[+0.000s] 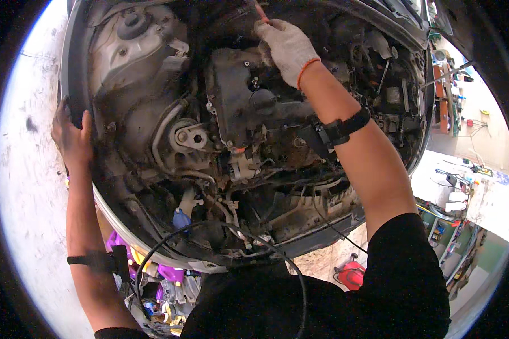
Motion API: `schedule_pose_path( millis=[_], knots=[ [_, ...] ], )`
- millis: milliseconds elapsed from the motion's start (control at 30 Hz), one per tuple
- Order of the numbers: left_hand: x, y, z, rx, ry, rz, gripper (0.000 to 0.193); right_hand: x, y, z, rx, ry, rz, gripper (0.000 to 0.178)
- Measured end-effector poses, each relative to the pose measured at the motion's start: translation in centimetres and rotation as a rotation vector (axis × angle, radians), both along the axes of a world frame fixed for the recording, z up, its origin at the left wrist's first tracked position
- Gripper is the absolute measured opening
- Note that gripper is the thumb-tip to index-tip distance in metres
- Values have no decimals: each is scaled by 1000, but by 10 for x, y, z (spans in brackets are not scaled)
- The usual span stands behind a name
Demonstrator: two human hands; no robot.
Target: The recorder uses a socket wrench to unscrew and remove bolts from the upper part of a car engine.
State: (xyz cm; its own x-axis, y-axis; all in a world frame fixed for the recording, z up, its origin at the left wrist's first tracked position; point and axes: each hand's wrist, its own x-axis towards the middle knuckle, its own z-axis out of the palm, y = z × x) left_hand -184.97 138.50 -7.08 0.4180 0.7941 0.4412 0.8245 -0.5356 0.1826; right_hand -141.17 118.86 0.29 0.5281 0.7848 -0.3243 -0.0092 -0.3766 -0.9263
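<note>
Head view, looking down into an open engine bay point(152, 113) of a car. Right hand point(285, 45), in a grey work glove with an orange cuff, reaches across to the far side of the bay and is closed around a red-handled tool point(260, 11); only a short length of the handle shows above the fist, at the upper edge of the picture, and its working end is hidden. Directly below and toward the person from this hand lies the dark, grimy engine cover point(237, 90), with its round filler cap point(262, 99) near the wrist. A black strap point(345, 127) circles the right forearm. Left hand point(70, 135), bare and soiled, is curled over the edge of the fender point(73, 68) at the left side of the bay, fingers hooked inward, thumb outside, holding nothing else. A black cable point(169, 240) loops over the front edge of the bay, near the person's chest. A pale tiled floor point(22, 198) lies beyond the fender.
</note>
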Motion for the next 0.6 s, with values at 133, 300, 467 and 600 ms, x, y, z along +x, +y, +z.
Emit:
schedule_pose_path(
  millis=[133,300,467,600],
  knots=[
    [1,0,2,37,26,12,66,26,5,-23,2,20,-51,23],
    [1,0,2,1,-2,0,66,35,22,-56,-53,-230,-137,22],
    [-2,6,-2,-6,38,25,69,3,27,-26,-366,-923,200,45],
    [-3,9,-6,-10,3,-5,71,3,25,6,-481,-1002,290,57]
  ],
)
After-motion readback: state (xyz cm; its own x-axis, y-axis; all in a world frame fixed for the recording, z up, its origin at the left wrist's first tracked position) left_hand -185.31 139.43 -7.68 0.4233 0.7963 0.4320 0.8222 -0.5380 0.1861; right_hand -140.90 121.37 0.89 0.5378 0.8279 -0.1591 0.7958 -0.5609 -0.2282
